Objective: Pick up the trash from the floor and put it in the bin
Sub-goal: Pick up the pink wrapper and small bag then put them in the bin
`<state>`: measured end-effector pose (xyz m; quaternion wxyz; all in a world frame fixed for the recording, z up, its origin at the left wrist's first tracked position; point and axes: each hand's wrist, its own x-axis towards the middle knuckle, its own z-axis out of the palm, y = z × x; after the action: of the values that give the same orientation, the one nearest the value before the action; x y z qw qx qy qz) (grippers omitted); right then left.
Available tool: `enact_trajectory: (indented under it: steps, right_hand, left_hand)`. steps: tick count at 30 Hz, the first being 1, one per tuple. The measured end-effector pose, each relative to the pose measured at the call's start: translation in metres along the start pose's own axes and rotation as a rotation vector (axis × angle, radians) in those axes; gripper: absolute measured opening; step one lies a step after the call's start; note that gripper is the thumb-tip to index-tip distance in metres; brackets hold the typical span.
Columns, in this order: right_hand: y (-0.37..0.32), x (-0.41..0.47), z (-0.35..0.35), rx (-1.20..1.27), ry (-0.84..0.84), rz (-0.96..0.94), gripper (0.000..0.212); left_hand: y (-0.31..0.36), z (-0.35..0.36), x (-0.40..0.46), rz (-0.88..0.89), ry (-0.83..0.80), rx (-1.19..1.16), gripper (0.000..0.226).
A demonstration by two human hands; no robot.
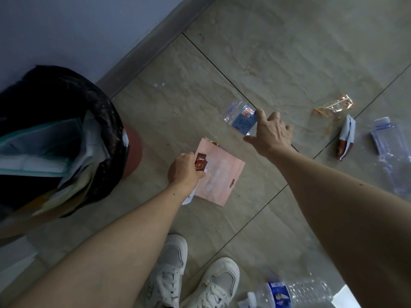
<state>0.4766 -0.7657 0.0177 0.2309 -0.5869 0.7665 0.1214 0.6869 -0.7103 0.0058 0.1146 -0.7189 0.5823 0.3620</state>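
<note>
My left hand (182, 172) is shut on a small brown wrapper (200, 163), just above a pink sheet of paper (222, 174) lying on the floor. My right hand (270, 132) hangs open with fingers spread over a crushed clear bottle with a blue label (241, 117), its fingertips at the label's edge. The bin (66, 138), lined with a black bag and holding papers, stands at the left by the wall.
More litter lies at the right: an orange clear wrapper (333, 106), a white and brown packet (345, 138), a clear plastic bag (391, 150). Another bottle (287, 294) lies by my white shoes (193, 278). A grey skirting board runs along the wall.
</note>
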Motion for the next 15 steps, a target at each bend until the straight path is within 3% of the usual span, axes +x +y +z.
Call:
enact_trajectory:
  steps: [6,15]
  right_hand:
    - [-0.023,-0.051,-0.074,0.133,-0.072,0.024,0.075]
    - [-0.092,-0.126,-0.183,0.34,-0.203,0.082,0.077]
  left_hand:
    - [0.014,-0.073,-0.062,-0.002,0.005,-0.064,0.033]
    - [0.015,-0.18,-0.15,-0.083,-0.056,-0.176,0.044]
